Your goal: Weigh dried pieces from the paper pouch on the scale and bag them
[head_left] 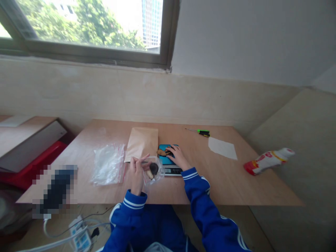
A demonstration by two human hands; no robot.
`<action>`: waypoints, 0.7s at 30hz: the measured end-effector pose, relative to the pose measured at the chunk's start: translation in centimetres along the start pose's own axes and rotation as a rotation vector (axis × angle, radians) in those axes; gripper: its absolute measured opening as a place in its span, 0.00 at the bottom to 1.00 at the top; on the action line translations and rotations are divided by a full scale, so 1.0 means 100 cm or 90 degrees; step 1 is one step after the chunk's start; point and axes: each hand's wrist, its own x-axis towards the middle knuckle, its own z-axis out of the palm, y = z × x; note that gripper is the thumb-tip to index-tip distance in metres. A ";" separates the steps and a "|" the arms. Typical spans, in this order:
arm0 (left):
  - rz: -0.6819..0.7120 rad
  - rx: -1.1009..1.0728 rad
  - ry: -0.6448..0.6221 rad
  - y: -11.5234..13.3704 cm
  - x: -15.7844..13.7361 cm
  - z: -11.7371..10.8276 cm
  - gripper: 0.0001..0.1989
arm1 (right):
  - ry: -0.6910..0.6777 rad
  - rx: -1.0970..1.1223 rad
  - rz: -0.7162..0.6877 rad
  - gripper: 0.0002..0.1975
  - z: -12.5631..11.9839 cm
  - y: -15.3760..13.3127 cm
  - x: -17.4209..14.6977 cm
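Observation:
My left hand (136, 175) is closed on the rim of a clear plastic bag (159, 174), with a finger stretched out along its top. Inside the bag lie a dark round piece (153, 168) and a paler piece (149, 174); their kind I cannot make out. To its right stands a digital scale (163, 159) with a blue top and a small display at the front. Brown dried pieces (162, 152) rest on the blue top. My right hand (179, 157) reaches over the scale, its curved fingers on those pieces and partly hiding them.
Behind the bag lies a brown paper bag (143, 141), with a stack of clear zip bags (108, 164) to its left. Screwdrivers (203, 132) and white paper (223, 148) lie right of the scale. A red-and-white bottle (269, 161) is near the table's right edge.

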 end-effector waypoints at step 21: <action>0.001 0.021 -0.017 0.003 -0.002 0.004 0.14 | 0.027 0.647 0.105 0.22 -0.049 -0.082 -0.028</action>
